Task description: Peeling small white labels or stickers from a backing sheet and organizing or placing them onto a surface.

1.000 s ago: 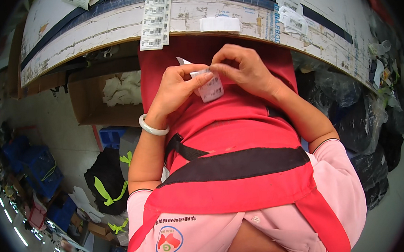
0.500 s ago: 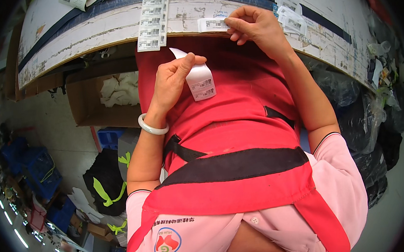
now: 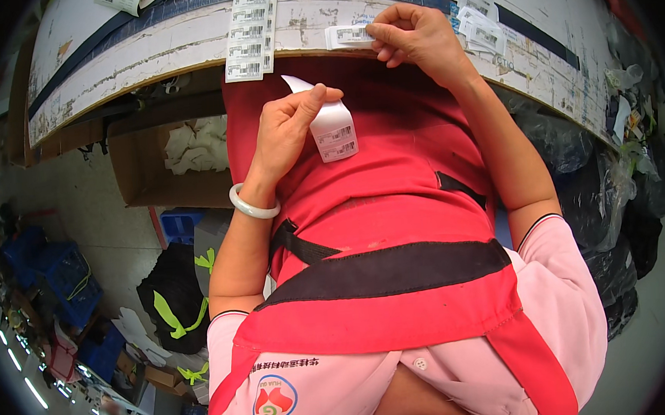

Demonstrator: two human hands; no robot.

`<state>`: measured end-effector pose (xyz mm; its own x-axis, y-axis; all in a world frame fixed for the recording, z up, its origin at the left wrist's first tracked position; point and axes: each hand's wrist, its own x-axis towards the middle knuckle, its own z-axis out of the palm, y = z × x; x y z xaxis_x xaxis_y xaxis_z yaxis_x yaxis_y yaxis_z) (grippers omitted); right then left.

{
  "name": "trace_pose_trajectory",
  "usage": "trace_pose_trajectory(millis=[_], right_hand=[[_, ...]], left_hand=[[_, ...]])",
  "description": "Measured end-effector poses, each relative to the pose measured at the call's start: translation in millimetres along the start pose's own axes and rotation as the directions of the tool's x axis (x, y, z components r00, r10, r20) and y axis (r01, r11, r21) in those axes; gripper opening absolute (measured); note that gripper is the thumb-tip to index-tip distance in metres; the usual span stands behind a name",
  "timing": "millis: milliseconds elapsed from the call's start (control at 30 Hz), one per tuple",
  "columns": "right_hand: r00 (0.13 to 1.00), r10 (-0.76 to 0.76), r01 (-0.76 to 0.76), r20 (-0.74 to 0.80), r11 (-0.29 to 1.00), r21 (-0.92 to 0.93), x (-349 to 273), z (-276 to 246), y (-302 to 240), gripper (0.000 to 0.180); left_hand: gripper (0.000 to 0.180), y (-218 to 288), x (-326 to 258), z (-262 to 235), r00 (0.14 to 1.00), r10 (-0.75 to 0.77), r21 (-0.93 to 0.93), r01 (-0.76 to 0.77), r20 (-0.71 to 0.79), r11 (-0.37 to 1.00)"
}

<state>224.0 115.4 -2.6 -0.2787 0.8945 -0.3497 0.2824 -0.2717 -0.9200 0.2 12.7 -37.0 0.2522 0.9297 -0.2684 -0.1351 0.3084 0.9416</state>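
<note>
My left hand is closed round a white strip of barcode labels. The strip's printed end hangs over my red apron and its plain end pokes up past my fingers. At the table's near edge, my right hand pinches the right end of a barcode label between thumb and forefinger. That label lies on top of a small stack of white slips, whose left end shows. To the left, long strips of barcode labels lie side by side and jut slightly over the edge.
More labels are heaped right of my right hand on the worn white tabletop. A cardboard box with crumpled white paper sits under the table. Dark plastic bags lie at the right, blue crates at the far left.
My right hand has shifted slightly left and up along the label. My left hand has moved a little to the right with its strip still held.
</note>
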Motion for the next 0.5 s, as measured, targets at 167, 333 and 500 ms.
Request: trace_pose_trajectory(millis=[167,333,500], right_hand=[[1.000,-0.007,0.007,0.011,1.000,0.011,1.2,-0.6,1.9,0.018],[1.000,-0.011,0.011,0.009,1.000,-0.008,1.5,0.6,0.9,0.017],[0.999,-0.038,0.038,0.001,0.998,-0.044,1.7,3.5,-0.3,0.020]], left_hand=[[0.041,-1.8,0.5,-0.4,1.000,0.003,0.011,-0.003,-0.002,1.000],[0.042,-5.6,0.8,-0.1,1.000,-0.003,0.004,0.003,-0.006,1.000],[0.042,-6.8,0.6,0.7,1.000,-0.012,-0.008,0.012,-0.009,1.000]])
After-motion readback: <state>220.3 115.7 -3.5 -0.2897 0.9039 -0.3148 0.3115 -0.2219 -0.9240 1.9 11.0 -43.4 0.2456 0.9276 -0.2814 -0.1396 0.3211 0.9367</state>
